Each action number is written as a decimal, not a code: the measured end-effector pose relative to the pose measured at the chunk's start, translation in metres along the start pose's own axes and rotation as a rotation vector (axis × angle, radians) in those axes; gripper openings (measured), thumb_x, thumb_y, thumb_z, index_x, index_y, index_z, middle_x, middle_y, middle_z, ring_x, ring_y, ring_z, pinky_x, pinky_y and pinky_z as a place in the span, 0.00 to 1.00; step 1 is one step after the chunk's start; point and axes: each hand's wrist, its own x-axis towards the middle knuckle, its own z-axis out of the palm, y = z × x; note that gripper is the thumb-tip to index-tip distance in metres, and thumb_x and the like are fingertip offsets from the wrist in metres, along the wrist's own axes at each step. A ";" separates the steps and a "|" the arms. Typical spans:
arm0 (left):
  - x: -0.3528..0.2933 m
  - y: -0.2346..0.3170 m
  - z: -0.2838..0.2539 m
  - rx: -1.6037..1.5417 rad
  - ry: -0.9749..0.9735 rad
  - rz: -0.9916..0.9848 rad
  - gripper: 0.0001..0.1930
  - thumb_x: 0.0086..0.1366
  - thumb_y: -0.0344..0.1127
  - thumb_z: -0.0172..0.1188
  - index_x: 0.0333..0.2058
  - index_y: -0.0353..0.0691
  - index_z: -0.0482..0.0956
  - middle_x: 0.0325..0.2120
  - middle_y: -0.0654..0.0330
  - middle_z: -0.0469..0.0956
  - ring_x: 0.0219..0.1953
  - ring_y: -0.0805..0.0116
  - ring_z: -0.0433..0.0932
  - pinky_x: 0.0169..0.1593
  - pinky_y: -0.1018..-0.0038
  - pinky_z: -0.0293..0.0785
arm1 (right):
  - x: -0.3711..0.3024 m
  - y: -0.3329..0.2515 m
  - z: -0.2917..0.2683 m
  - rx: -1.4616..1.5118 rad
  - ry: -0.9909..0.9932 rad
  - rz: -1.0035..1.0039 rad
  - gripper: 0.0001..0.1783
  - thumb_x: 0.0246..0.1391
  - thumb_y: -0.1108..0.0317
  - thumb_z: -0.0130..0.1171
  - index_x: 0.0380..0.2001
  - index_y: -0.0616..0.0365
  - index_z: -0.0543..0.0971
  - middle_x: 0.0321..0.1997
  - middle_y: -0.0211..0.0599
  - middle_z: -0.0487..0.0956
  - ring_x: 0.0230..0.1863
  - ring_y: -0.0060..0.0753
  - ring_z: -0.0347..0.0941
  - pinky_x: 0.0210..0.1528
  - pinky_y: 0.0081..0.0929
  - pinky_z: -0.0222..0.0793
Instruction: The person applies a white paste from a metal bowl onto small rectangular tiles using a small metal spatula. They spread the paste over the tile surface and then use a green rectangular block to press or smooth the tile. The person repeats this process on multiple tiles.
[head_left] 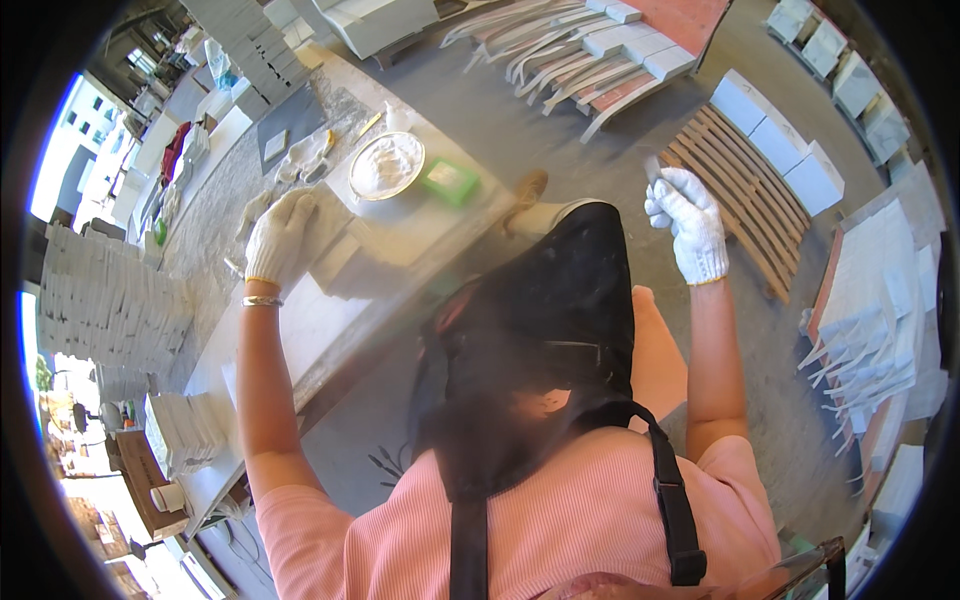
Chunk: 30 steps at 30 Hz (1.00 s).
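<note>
My left hand (283, 240), in a white knit glove, is over the worktable with its fingers curled at the edge of a pale tile (330, 218). The tile is smeared by motion, and my thumb is hidden. Beside it lies a white block-like slab (355, 262), also blurred. My right hand (688, 222), gloved too, is raised off to the right of the table. Its fingers are closed around a small grey flat piece (652, 168), perhaps a scraper blade; most of it is hidden. A bowl of white paste (386, 166) stands beyond the tile, next to a green box (452, 182).
Tall stacks of tiles (110, 290) line the table's left side. A white bottle (397, 118) and a yellow-handled tool (370, 125) lie behind the bowl. Slatted pallet (745, 190) with white boxes stands at right; strapped slabs (870, 320) are farther right.
</note>
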 end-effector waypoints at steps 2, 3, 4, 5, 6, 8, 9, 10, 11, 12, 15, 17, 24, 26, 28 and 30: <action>0.002 -0.001 0.000 0.006 0.002 -0.001 0.21 0.77 0.47 0.54 0.55 0.39 0.85 0.49 0.46 0.87 0.52 0.50 0.84 0.59 0.62 0.75 | 0.018 0.002 0.014 -0.041 -0.005 0.020 0.10 0.70 0.69 0.63 0.50 0.57 0.83 0.38 0.29 0.83 0.35 0.20 0.79 0.37 0.20 0.73; 0.002 -0.001 0.000 0.006 -0.009 0.000 0.21 0.77 0.47 0.54 0.55 0.40 0.85 0.49 0.46 0.86 0.52 0.50 0.84 0.59 0.62 0.75 | 0.023 0.003 0.020 -0.029 -0.020 0.023 0.09 0.69 0.69 0.64 0.50 0.58 0.83 0.37 0.29 0.83 0.35 0.20 0.79 0.36 0.20 0.73; 0.004 -0.002 0.000 0.003 -0.012 0.008 0.21 0.77 0.47 0.54 0.55 0.40 0.85 0.49 0.46 0.86 0.52 0.50 0.84 0.60 0.62 0.75 | 0.028 0.003 0.027 -0.016 -0.022 0.034 0.09 0.69 0.69 0.64 0.50 0.58 0.83 0.37 0.29 0.83 0.34 0.20 0.79 0.36 0.20 0.73; 0.006 -0.001 -0.001 -0.008 -0.015 -0.007 0.20 0.77 0.46 0.55 0.55 0.39 0.85 0.52 0.46 0.85 0.55 0.50 0.83 0.62 0.62 0.74 | 0.031 0.003 0.033 0.005 -0.008 0.046 0.09 0.69 0.69 0.64 0.49 0.58 0.83 0.37 0.29 0.83 0.34 0.20 0.79 0.36 0.20 0.72; 0.005 -0.001 -0.001 -0.017 -0.018 -0.019 0.20 0.77 0.46 0.55 0.56 0.39 0.85 0.55 0.47 0.84 0.58 0.50 0.82 0.64 0.62 0.73 | 0.031 0.003 0.039 0.020 -0.021 0.042 0.09 0.69 0.69 0.64 0.49 0.58 0.83 0.36 0.29 0.83 0.33 0.20 0.78 0.35 0.20 0.71; 0.003 0.001 0.000 0.024 -0.012 -0.039 0.20 0.76 0.44 0.57 0.58 0.38 0.84 0.62 0.47 0.79 0.63 0.50 0.79 0.68 0.64 0.71 | 0.025 0.005 0.046 -0.002 -0.041 0.075 0.10 0.69 0.69 0.64 0.50 0.58 0.83 0.36 0.29 0.83 0.33 0.20 0.78 0.35 0.20 0.71; 0.003 0.003 0.001 0.076 0.022 0.005 0.19 0.75 0.43 0.57 0.57 0.40 0.84 0.58 0.48 0.82 0.59 0.50 0.81 0.65 0.63 0.73 | 0.021 0.006 0.047 0.009 -0.065 0.069 0.10 0.68 0.69 0.65 0.50 0.58 0.83 0.36 0.29 0.83 0.33 0.20 0.78 0.35 0.20 0.71; 0.002 0.006 0.002 0.148 0.077 0.073 0.18 0.75 0.42 0.58 0.57 0.42 0.85 0.54 0.48 0.84 0.56 0.49 0.83 0.62 0.62 0.75 | 0.015 0.008 0.048 0.059 -0.088 0.094 0.11 0.68 0.68 0.65 0.50 0.59 0.83 0.35 0.28 0.83 0.33 0.19 0.78 0.35 0.19 0.70; -0.001 0.011 0.004 0.217 0.131 0.138 0.18 0.74 0.42 0.59 0.56 0.44 0.85 0.50 0.49 0.86 0.52 0.49 0.85 0.60 0.61 0.77 | 0.009 0.008 0.046 0.015 -0.051 0.111 0.11 0.68 0.67 0.66 0.50 0.59 0.83 0.35 0.28 0.83 0.33 0.19 0.78 0.35 0.19 0.70; -0.006 0.017 0.006 0.282 0.143 0.064 0.18 0.72 0.40 0.60 0.57 0.46 0.86 0.51 0.50 0.85 0.54 0.49 0.84 0.61 0.59 0.77 | 0.003 0.009 0.043 -0.005 -0.033 0.116 0.12 0.68 0.67 0.66 0.50 0.59 0.83 0.35 0.28 0.83 0.33 0.19 0.78 0.35 0.19 0.70; -0.029 0.045 0.007 0.282 0.311 0.282 0.18 0.71 0.37 0.62 0.57 0.44 0.85 0.52 0.51 0.85 0.54 0.48 0.84 0.60 0.59 0.78 | -0.010 0.006 0.035 -0.046 0.018 0.113 0.12 0.68 0.66 0.65 0.49 0.60 0.83 0.35 0.28 0.83 0.33 0.18 0.77 0.35 0.19 0.70; -0.058 0.075 0.022 0.024 0.271 0.312 0.19 0.66 0.33 0.66 0.56 0.43 0.86 0.52 0.50 0.85 0.54 0.49 0.83 0.59 0.60 0.79 | -0.014 0.002 0.032 -0.043 0.071 0.126 0.11 0.69 0.66 0.65 0.49 0.59 0.83 0.36 0.28 0.83 0.33 0.18 0.77 0.35 0.19 0.70; -0.095 0.134 0.111 -0.375 -0.123 0.542 0.14 0.63 0.33 0.70 0.47 0.43 0.87 0.43 0.51 0.86 0.43 0.47 0.84 0.48 0.58 0.81 | 0.018 0.011 0.047 -0.208 -0.016 0.157 0.10 0.68 0.66 0.65 0.47 0.57 0.84 0.34 0.25 0.82 0.31 0.15 0.74 0.34 0.17 0.68; -0.094 0.128 0.136 -0.409 -0.152 0.533 0.14 0.63 0.35 0.70 0.47 0.43 0.88 0.43 0.51 0.86 0.42 0.48 0.85 0.47 0.58 0.82 | 0.038 0.031 0.050 -0.245 -0.060 0.189 0.09 0.66 0.65 0.66 0.46 0.57 0.85 0.33 0.23 0.81 0.29 0.14 0.72 0.30 0.15 0.64; -0.091 0.116 0.160 -0.364 -0.204 0.460 0.13 0.64 0.35 0.70 0.47 0.42 0.88 0.43 0.51 0.87 0.43 0.48 0.85 0.48 0.59 0.82 | 0.061 0.062 0.056 -0.469 -0.073 0.291 0.10 0.62 0.64 0.69 0.44 0.54 0.86 0.32 0.25 0.81 0.28 0.14 0.72 0.29 0.15 0.64; -0.092 0.104 0.184 -0.343 -0.245 0.387 0.13 0.65 0.37 0.68 0.46 0.42 0.89 0.42 0.52 0.87 0.43 0.49 0.86 0.47 0.61 0.81 | 0.083 0.097 0.062 -0.883 -0.171 0.317 0.11 0.58 0.60 0.69 0.41 0.52 0.88 0.34 0.34 0.86 0.30 0.24 0.78 0.33 0.25 0.72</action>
